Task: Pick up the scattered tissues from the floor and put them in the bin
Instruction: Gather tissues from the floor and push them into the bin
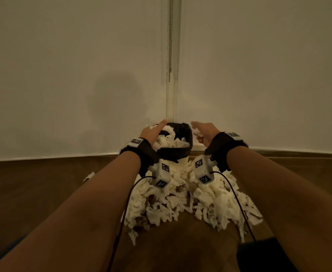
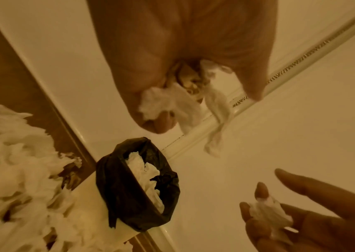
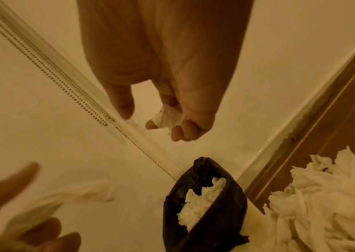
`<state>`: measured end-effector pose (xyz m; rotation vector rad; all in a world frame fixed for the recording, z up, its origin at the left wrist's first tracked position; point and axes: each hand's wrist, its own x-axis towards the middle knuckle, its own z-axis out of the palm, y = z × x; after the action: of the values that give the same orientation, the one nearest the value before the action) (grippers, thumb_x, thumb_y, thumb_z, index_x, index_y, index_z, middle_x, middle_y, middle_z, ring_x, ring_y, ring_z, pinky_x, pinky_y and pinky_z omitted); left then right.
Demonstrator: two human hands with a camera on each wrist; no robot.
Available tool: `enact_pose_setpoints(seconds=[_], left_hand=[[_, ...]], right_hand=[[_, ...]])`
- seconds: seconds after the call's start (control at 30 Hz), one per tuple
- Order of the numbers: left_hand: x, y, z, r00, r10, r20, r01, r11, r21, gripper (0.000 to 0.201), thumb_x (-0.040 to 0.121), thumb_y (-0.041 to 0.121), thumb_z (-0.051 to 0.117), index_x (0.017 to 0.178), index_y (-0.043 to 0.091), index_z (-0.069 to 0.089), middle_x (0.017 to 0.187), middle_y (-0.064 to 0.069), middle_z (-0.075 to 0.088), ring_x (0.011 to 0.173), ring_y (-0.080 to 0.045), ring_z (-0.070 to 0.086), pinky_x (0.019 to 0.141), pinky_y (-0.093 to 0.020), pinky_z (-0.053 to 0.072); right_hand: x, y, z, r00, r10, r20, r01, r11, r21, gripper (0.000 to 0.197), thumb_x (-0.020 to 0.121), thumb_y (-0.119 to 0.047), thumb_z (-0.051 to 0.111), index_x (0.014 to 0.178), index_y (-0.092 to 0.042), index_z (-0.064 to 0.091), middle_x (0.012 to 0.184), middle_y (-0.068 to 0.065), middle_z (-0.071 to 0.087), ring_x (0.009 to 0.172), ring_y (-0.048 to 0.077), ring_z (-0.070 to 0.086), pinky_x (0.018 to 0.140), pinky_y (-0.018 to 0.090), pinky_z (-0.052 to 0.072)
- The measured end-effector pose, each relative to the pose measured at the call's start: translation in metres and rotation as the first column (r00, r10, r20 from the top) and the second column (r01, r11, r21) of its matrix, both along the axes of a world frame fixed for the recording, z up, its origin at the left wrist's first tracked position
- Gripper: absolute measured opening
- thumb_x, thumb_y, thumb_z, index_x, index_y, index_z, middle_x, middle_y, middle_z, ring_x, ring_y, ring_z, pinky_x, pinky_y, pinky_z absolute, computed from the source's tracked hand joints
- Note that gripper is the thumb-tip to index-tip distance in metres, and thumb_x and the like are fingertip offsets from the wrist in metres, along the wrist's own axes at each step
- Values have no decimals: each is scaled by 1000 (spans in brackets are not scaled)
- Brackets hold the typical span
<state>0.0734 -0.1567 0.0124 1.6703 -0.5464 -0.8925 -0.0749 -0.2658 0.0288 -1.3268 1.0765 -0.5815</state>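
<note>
On my left, my left hand [image 1: 153, 132] is raised over the near left rim of the bin [image 1: 176, 148], and its grip is closed around a wad of tissues [image 2: 168, 102]; the left wrist view shows strips of it hanging loose below the fingers [image 2: 159, 124], with the index finger stretched straight out. The bin stands on the wooden floor [image 1: 43, 193] in the corner where two pale walls [image 1: 63, 75] meet, lined with a black bag [image 3: 176, 214] that folds down over its rim, and white tissues [image 1: 169, 143] already lie heaped inside it. A bead chain [image 1: 170, 46] hangs down the corner strip above the bin. In front of the bin, between my forearms, a big pile of torn tissues [image 1: 171, 203] spreads over the floor, touching the bin's base. One small scrap [image 1: 89, 176] lies apart to the left of that pile. On the right, my right hand [image 1: 204, 132] is held up just beside the bin's right rim, its grip narrow and curled around a small crumpled tissue [image 3: 168, 117], with the thumb [image 3: 122, 104] standing clear of it. Both wrists wear black straps carrying white camera blocks, with dark cables trailing back toward me.
</note>
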Motion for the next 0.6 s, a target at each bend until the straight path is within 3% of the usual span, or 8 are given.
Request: enact_pose_setpoints(seconds=[0.07, 0.13, 0.2, 0.27, 0.37, 0.43, 0.5, 0.6], left_hand=[[4, -11, 1, 979, 76, 191, -84, 996, 36, 36, 94, 41, 48, 70, 15, 52, 80, -10, 58, 84, -23, 54, 78, -29, 44], [3, -24, -4, 972, 95, 216, -97, 995, 3, 34, 98, 23, 42, 67, 10, 51, 69, -7, 52, 82, -26, 53, 79, -34, 44], [5, -39, -12, 991, 64, 121, -56, 996, -71, 19, 97, 9, 41, 102, -2, 55, 87, -15, 56, 87, -34, 57, 87, -42, 46], [12, -51, -23, 998, 28, 54, -22, 994, -110, 33, 96, 8, 44, 128, 4, 44, 111, -20, 57, 96, -36, 61, 91, -44, 50], [26, -69, -42, 987, 60, 147, -44, 993, -106, 19, 95, 12, 46, 110, 17, 57, 99, -10, 62, 80, -21, 63, 75, -34, 55], [34, -76, -54, 986, 115, 124, -102, 989, -106, 21, 95, 17, 46, 110, 15, 61, 77, -3, 60, 60, -16, 56, 55, -27, 50], [42, -83, -67, 983, 155, 100, -151, 987, -47, 33, 97, 26, 43, 119, 6, 58, 66, -1, 54, 52, -15, 50, 49, -24, 44], [52, -92, -78, 958, 263, 119, -259, 965, -45, 72, 95, 56, 30, 116, -7, 57, 85, -24, 61, 46, -17, 42, 50, -26, 36]], right_hand=[[5, -8, -10, 1000, -8, -30, 7, 999, -32, 20, 94, -12, 53, 76, -4, 57, 65, 6, 45, 52, 14, 38, 48, 23, 31], [9, -9, -25, 999, 8, -42, -11, 999, -53, 21, 96, 0, 44, 104, 5, 62, 68, 6, 50, 55, 14, 43, 50, 20, 39], [19, -13, -40, 1000, 8, -16, -8, 1000, -12, 33, 95, 9, 36, 124, 9, 52, 83, 15, 57, 62, 18, 50, 52, 17, 48], [35, -17, -54, 1000, 1, 4, -1, 1000, 16, 39, 93, 10, 38, 132, 6, 44, 115, 27, 55, 81, 29, 59, 70, 25, 54], [58, -29, -68, 997, -61, 45, 60, 998, 7, 37, 93, 7, 46, 129, 6, 45, 124, 28, 52, 102, 35, 61, 86, 33, 54], [69, -38, -78, 996, -92, -13, 91, 992, -88, 29, 92, 0, 53, 120, 6, 54, 115, 24, 61, 95, 27, 65, 76, 21, 55], [75, -46, -89, 994, -108, -9, 106, 987, -120, 22, 93, -4, 54, 114, 4, 58, 109, 23, 65, 86, 27, 68, 70, 23, 56], [80, -54, -105, 985, -166, -56, 151, 966, -210, 9, 92, -6, 56, 98, -4, 62, 100, 18, 68, 68, 23, 67, 60, 22, 55]])
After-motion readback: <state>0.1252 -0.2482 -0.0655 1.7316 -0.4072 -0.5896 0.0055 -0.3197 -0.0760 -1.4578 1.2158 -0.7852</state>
